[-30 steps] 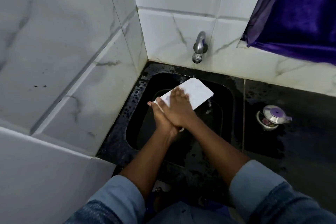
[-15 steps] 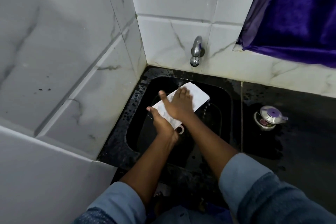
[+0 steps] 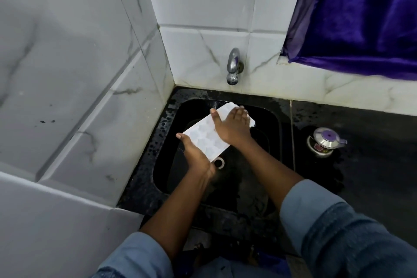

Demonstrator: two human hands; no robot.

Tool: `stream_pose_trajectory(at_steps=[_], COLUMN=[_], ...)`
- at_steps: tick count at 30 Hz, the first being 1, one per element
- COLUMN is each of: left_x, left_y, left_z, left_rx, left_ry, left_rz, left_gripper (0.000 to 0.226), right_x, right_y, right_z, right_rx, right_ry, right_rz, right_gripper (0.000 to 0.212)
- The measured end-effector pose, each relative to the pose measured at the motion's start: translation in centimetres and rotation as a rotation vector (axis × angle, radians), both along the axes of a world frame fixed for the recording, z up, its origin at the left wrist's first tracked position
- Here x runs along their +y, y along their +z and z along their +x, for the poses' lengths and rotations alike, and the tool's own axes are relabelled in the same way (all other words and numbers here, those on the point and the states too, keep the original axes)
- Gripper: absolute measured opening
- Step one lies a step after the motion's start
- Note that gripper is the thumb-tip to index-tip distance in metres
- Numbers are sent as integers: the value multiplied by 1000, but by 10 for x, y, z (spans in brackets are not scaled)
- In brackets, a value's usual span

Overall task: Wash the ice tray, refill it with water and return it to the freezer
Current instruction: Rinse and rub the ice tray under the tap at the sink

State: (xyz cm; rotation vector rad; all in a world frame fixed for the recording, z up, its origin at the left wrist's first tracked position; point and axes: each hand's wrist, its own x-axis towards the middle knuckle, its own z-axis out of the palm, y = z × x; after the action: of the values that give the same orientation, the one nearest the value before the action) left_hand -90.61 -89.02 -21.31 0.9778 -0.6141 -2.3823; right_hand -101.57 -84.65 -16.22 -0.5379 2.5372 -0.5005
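Ice tray (image 3: 208, 136): held over the basin of the sink (image 3: 168, 119), in front of and below the tap (image 3: 233, 66), long axis slanting from near-left to far-right. The face turned up shows faint rounded cell shapes; I cannot tell whether this is the top or the underside.

My left hand (image 3: 197, 157) grips the near end from below. Only the thumb shows, at the near-left corner; the fingers are hidden under the tray. My right hand (image 3: 234, 126) lies flat on the far half, fingers straight and together, thumb spread toward the left edge. It covers most of that half, so only the far corners show.

A pale drain ring (image 3: 219, 162) is partly hidden by the tray's near edge. The basin floor is too dark to read.

Surface: black counter (image 3: 372, 153), wet and speckled with droplets round the sink rim. A small steel pot (image 3: 325, 142) with a purple-knobbed lid stands on it to the right, well apart from the tray.

Room: corner of white, grey-veined glossy tiles (image 3: 90, 79). A purple satin curtain (image 3: 361, 18) hangs at upper right, cut off by the frame.

Tray is white matte plastic, rectangular with rounded corners. Tap is chrome, short and downturned. My sleeves (image 3: 327, 228) are blue denim, cut off at the bottom.
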Motion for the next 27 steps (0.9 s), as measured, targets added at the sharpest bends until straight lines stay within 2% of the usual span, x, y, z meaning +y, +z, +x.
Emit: stream_pose_trajectory(at_steps=[1,5,7,9,11,16,18,20,21,25,27], left_x=[0,5,4,3,2,2,-3,-4,0,14,9], left_y=[0,25,19,17,14,29,19,7,14,59,47], left_z=[-1,1,2,3,3,6,6,7,6,2,2], left_rx=[-32,126,69,3,-24,19,-16,-26,-43,-16,-5], left_ry=[-11,-142,-121,-78,-44,-115,-106,-104,-105,-83,-84], left_rz=[-6,34,37,11,-19,-30,-30,5,-7,-14,-31], left_gripper=[109,136,132,117,112,121,124,121,119,122,134], right_x=[1,11,13,11,10,14,12,10,8,2,2], right_y=[1,-1,-5,-2,3,2,2,11,13,9,8], right_z=[2,58,54,27,13,61,42,17,15,61,52], right_rx=[-14,50,48,30,-2,81,96,49,20,54,63], right_ry=[-2,238,251,115,26,342,266,95,75,322,332], right_rz=[7,-52,-64,-31,-15,-52,-50,-20,-15,-26,-22], right_gripper=[119,116,112,114,118,110,109,112,114,114,112])
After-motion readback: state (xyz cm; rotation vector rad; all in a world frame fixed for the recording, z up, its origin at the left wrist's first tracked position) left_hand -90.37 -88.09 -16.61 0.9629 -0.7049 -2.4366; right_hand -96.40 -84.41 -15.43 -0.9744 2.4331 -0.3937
